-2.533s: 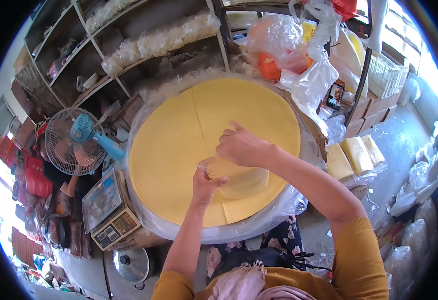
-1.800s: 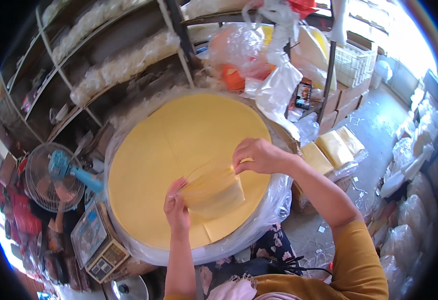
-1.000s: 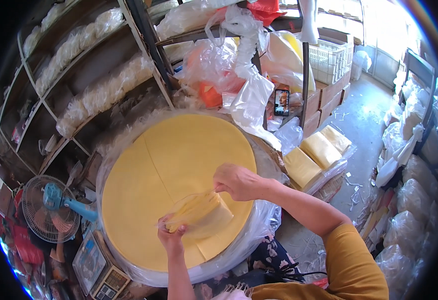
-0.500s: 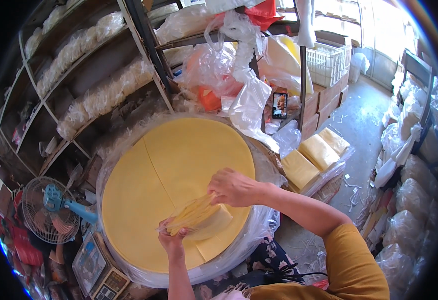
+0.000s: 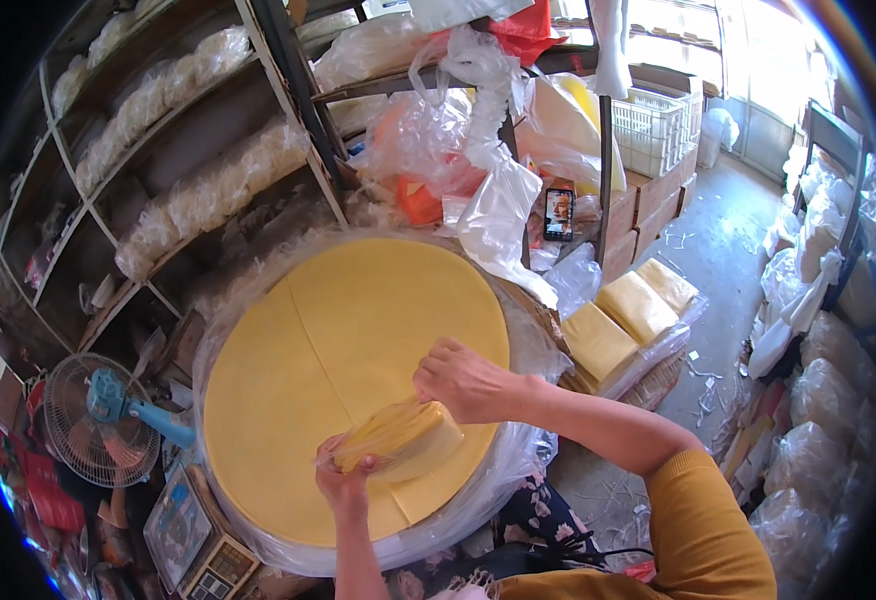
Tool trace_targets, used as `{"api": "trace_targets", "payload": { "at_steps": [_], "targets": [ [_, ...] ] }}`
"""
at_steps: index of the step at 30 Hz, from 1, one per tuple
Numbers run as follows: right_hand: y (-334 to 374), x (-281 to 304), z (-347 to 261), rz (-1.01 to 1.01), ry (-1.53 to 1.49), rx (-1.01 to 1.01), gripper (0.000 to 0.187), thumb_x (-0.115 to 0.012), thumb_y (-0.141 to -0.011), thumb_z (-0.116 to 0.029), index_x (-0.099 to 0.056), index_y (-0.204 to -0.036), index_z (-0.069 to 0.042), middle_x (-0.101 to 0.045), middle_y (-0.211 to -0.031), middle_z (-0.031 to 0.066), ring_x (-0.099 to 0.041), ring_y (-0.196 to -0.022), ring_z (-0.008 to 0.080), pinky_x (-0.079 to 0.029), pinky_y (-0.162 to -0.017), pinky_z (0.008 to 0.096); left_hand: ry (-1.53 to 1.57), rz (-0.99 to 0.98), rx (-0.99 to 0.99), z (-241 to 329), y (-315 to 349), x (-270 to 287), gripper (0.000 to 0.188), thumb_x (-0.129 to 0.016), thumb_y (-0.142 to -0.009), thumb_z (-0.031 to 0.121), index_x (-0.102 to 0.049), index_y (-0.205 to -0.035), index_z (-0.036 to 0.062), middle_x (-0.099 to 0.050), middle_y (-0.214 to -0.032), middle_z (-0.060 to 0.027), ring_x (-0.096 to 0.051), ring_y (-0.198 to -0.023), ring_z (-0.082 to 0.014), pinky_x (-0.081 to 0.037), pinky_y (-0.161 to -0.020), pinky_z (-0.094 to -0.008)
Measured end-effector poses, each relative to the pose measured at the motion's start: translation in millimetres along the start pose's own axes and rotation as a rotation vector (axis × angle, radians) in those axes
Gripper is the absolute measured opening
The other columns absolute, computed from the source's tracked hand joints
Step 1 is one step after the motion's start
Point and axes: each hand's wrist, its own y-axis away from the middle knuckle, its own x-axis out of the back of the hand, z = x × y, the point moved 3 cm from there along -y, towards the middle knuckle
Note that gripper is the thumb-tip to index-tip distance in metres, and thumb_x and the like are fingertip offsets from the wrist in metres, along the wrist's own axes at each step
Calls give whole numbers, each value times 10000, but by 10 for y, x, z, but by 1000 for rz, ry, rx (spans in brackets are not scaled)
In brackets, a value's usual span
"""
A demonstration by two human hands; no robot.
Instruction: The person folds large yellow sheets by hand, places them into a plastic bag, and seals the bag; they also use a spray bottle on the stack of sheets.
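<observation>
"Fingers first?"
"Right hand (image 5: 463, 382): fingers curled together at the right end of one wrapped yellow bundle (image 5: 423, 447), seemingly pinching its clear film (image 5: 373, 430); tips partly hidden from me. Left hand (image 5: 345, 476): thumb and fingers part-spread, holding the left end."
"Bundle's location?"
"Between the hands, over the near part of the round yellow bench (image 5: 268, 390); contact beneath, I cannot tell. Farther left: scale (image 5: 175, 518), fan (image 5: 98, 418). Right: yellow packets (image 5: 603, 345)."
"Step?"
"Closing the film, I judge. Next calls for a steady left hold, right drawing it snug."
</observation>
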Motion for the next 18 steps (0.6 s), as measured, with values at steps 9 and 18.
{"api": "trace_targets", "payload": {
  "at_steps": [9,18],
  "targets": [
    [47,2,-62,11,94,66,85,-545,-736,-54,-518,-806,-12,-546,-819,129,-522,-850,273,-384,-819,362,-1034,-596,-467,1087,-299,-715,796,-813,-581,292,-427,-1239,65,-484,-1252,-104,-460,-1163,-287,-234,-1049,-475],
    [95,60,-37,43,-101,5,102,-574,-722,-60,-555,-816,-25,-563,-819,113,-531,-859,273,-389,-820,372,-882,-671,-220,863,-466,-800,439,-839,-504,212,-636,-870,78,-665,-803,-81,-613,-812,-249,-353,-898,-380]
  ]
}}
